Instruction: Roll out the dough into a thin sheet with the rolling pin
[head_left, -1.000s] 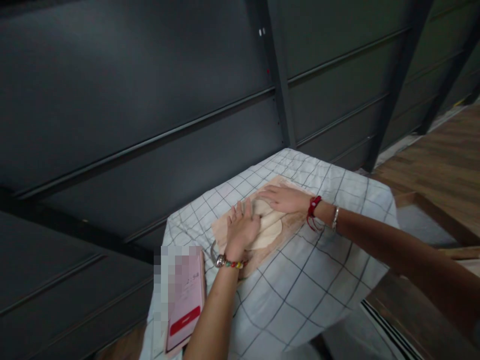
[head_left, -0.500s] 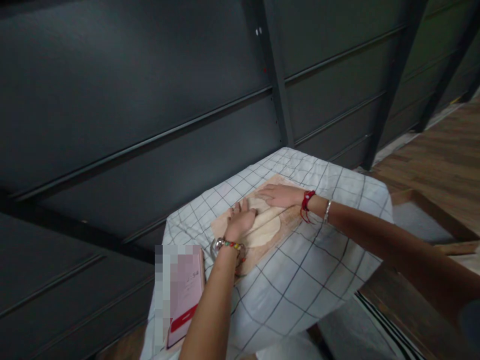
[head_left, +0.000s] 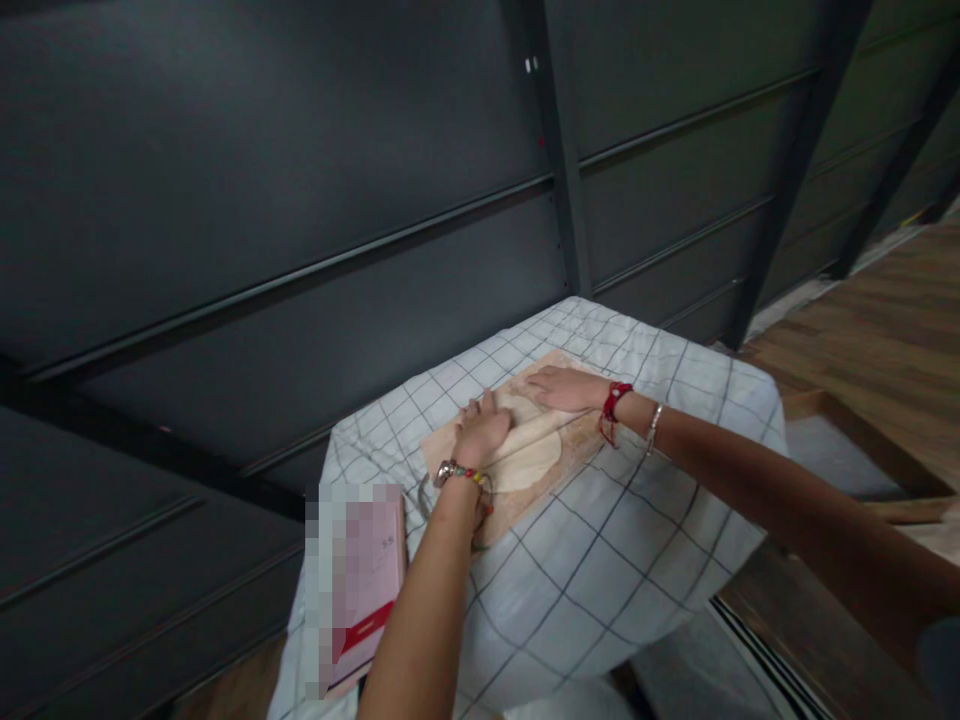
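Observation:
A pale rolling pin (head_left: 525, 432) lies across a flattened sheet of dough (head_left: 534, 467) on a light wooden board (head_left: 517, 508). My left hand (head_left: 481, 432), with a beaded bracelet at the wrist, rests on the pin's left part, its fingers stretched forward and slightly bent. Toward the pin's other end, my right hand (head_left: 568, 388) lies flat with extended fingers; a red cord and a silver bracelet circle that wrist. Neither hand wraps around the pin. Both hands hide parts of the pin and dough.
A white checked cloth (head_left: 592, 560) covers the small table. On its left lies a flat pink object with a red band (head_left: 375, 590), partly pixelated. Dark panelled wall (head_left: 337, 200) stands directly behind. A wooden-edged box (head_left: 847, 440) sits low at the right.
Both hands have shifted slightly forward on the rolling pin, and my left fingers look a little more bent. The camera view has moved slightly.

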